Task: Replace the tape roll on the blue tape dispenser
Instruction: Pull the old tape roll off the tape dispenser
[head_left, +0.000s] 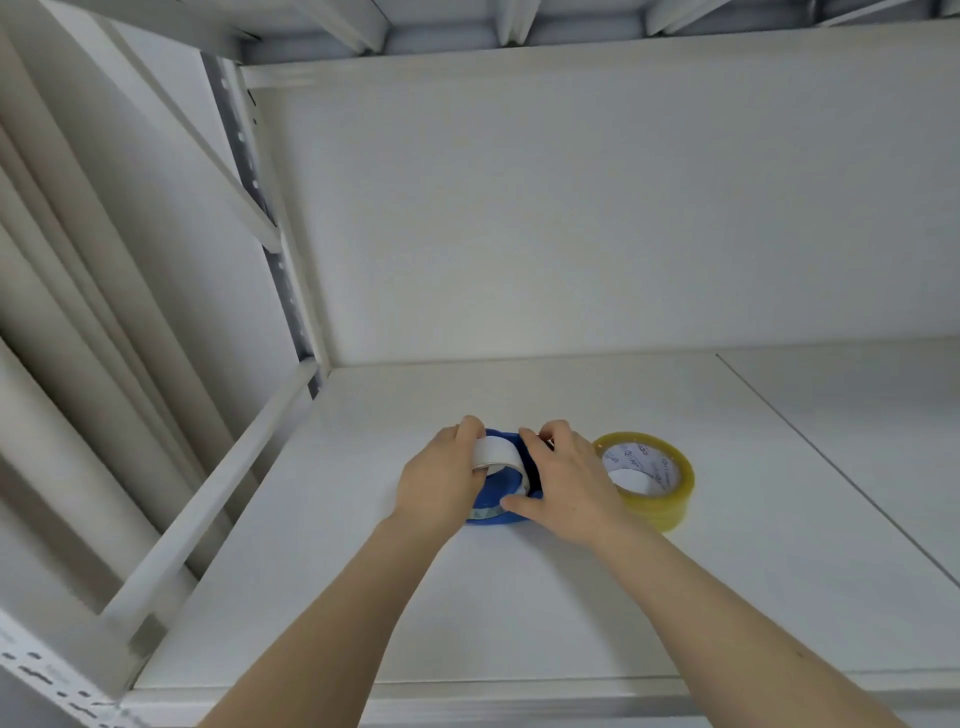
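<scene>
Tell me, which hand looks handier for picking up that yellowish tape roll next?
Probably the right hand: the full tape roll lies just beside it. The left hand is farther off, its fingers around the empty white core on the blue dispenser.

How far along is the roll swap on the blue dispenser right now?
Early stage. Nothing is finished yet: the yellowish tape roll lies flat on the shelf, just right of the hands. In hand: the left hand grips the white core sitting in the blue dispenser, while the right hand steadies the dispenser. Left: free that core, then fit the yellowish roll.
</scene>
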